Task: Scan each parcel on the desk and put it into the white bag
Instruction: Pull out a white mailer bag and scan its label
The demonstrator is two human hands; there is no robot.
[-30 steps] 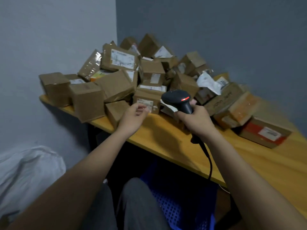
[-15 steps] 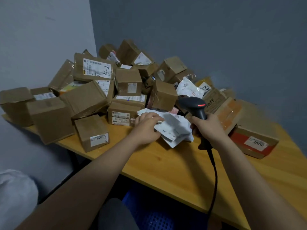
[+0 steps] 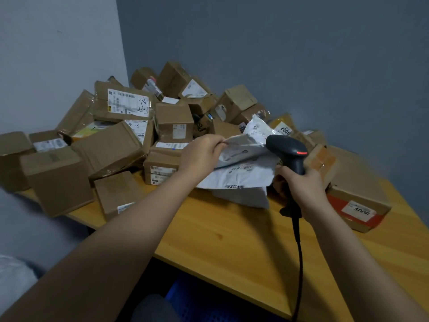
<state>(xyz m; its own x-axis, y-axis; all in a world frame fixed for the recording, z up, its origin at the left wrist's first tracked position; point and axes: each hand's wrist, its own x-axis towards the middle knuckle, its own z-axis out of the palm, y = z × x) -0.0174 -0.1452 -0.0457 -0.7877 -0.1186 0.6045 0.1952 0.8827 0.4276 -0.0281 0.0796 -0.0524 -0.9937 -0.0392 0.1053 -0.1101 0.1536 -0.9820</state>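
Cardboard parcels (image 3: 111,147) heaped far left on the table (image 3: 232,240). My left hand (image 3: 200,154) pinches the white mailer (image 3: 241,173) mid-table, lifting its edge; my right hand (image 3: 301,184) is wrapped round the scanner (image 3: 290,154) just right.

L hand (image 3: 201,154) now pinches the white mailer (image 3: 241,173) by its top edge, lifted partly off the counter (image 3: 232,240); 0.5 s ago it lay flat. R hand (image 3: 299,189) w/ scanner (image 3: 289,154) sits closer to it.

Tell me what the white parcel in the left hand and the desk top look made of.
White parcel: thin plastic mailer film by the look, since it creases and sags limply. Desk: wood or wood-look laminate, smooth, with yellow grain streaks; which one is unclear.
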